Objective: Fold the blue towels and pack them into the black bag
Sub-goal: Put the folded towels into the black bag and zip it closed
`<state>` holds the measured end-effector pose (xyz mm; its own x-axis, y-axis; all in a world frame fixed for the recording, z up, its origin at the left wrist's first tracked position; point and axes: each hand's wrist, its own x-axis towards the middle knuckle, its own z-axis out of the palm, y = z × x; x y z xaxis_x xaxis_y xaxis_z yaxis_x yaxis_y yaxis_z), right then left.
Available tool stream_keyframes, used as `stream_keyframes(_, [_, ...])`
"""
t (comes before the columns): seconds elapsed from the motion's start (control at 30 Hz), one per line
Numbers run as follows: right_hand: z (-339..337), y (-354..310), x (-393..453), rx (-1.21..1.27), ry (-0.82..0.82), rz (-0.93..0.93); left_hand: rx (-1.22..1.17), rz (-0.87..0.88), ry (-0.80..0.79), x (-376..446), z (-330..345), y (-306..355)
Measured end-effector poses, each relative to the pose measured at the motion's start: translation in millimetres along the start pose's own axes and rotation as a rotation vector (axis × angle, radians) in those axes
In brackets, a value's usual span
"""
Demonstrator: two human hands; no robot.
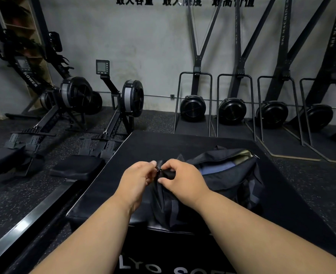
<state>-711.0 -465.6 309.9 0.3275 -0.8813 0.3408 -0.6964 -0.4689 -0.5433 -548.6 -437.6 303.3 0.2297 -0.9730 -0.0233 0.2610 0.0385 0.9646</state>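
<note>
Black bag [228,175] lies on the dark padded box [123,180] before me, mouth open along the top, a blue towel [216,168] showing inside. My right hand [183,179] pinches the zip pull [159,168] at the bag's near end; my left hand [136,178] pinches the fabric beside it. I judge packing done, closing in hand. Next: hold the end taut, draw the pull along. Rowing machines [121,107] stand on the speckled rubber floor [21,196]; ski trainers line the grey wall [143,36].

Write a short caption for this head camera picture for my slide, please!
Both hands, left hand and right hand, pinch the zipper end of a black bag with blue towel inside.
</note>
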Motion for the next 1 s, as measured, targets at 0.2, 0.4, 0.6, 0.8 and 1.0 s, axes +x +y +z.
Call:
stream_keyframes(0.2, [4.0, -1.5, -0.9, 0.01, -0.004, 0.009, 0.125, 0.025, 0.072, 0.9, -3.0, -2.7])
stream_keyframes(0.4, [5.7, -3.0, -6.3, 0.038, 0.004, -0.015, -0.024, -0.008, 0.076, -6.0, -5.4, -2.9])
stream_keyframes(0.6, [4.7, -7.6, -4.9, 0.047, 0.1, 0.053, -0.054, -0.005, 0.069, -8.8, -8.4, -6.0])
stream_keyframes(0.8, [-1.0, 0.3, 2.1, 0.074, 0.122, 0.204, -0.032, 0.006, 0.133, -6.0, -13.7, -6.2])
stream_keyframes(1.0, [-26.4, 19.2, -0.1, -0.13, 0.167, 0.201, 0.088, 0.056, 0.16, 0.4, -19.8, 2.7])
